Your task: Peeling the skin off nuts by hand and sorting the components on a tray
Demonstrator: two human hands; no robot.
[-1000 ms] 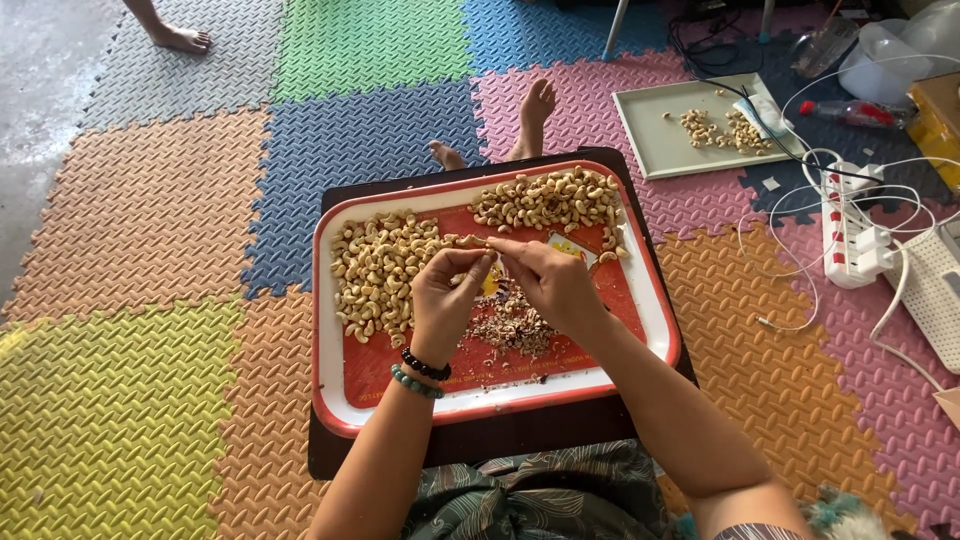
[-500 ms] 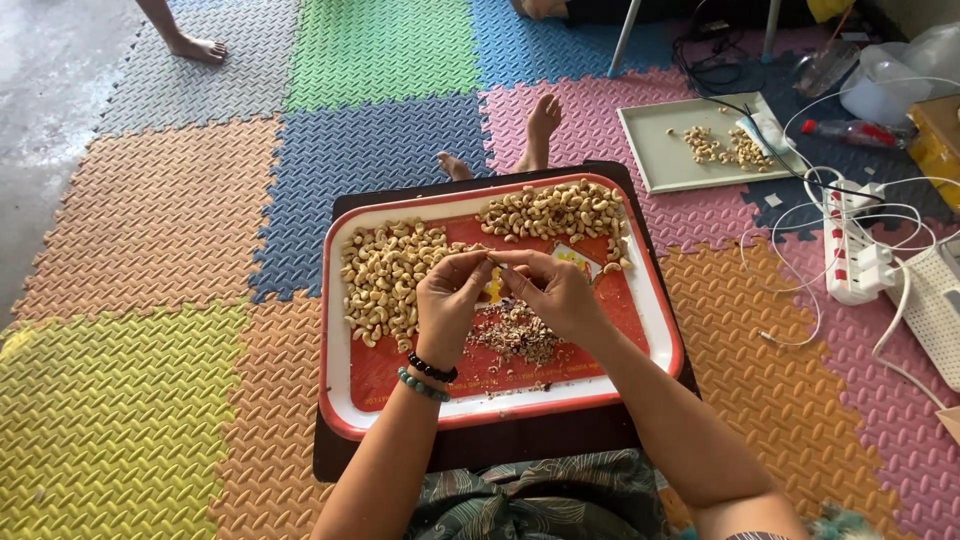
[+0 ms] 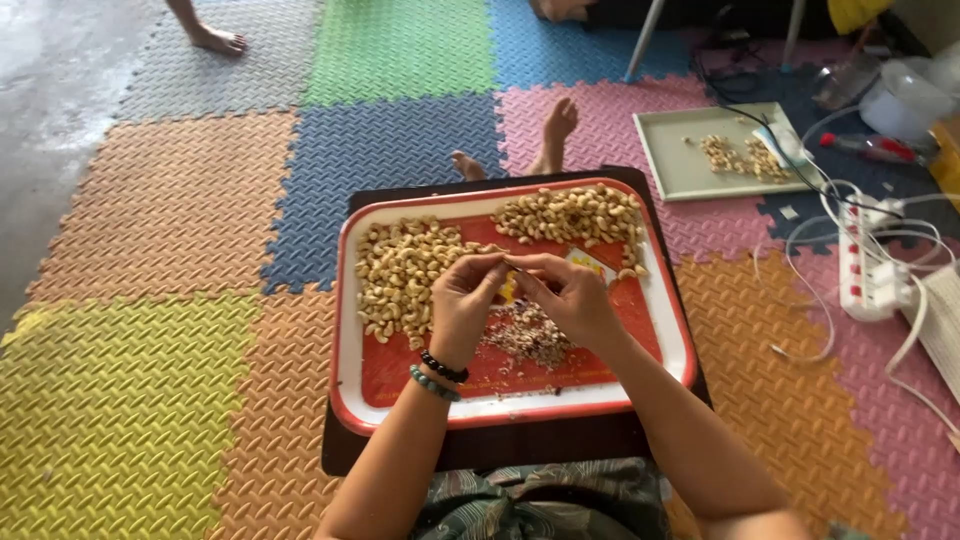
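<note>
Both hands have drifted slightly right over the tray (image 3: 352,392). Left hand (image 3: 462,310) and right hand (image 3: 577,298) meet fingertip to fingertip, pinching one nut (image 3: 503,262) between them. Husk scraps (image 3: 528,334) lie just below; nut piles (image 3: 400,275) sit beyond.

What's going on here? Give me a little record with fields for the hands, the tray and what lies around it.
Left hand: pinches a small nut with the right hand, above the tray
Right hand: fingertips meet the left hand's
Tray: red with a white rim, on a dark board
Left pile: cashew nuts
Far pile: more cashew nuts
Under the hands: heap of skin scraps
Floor: coloured foam mats
Right side: grey tray, power strip
</note>
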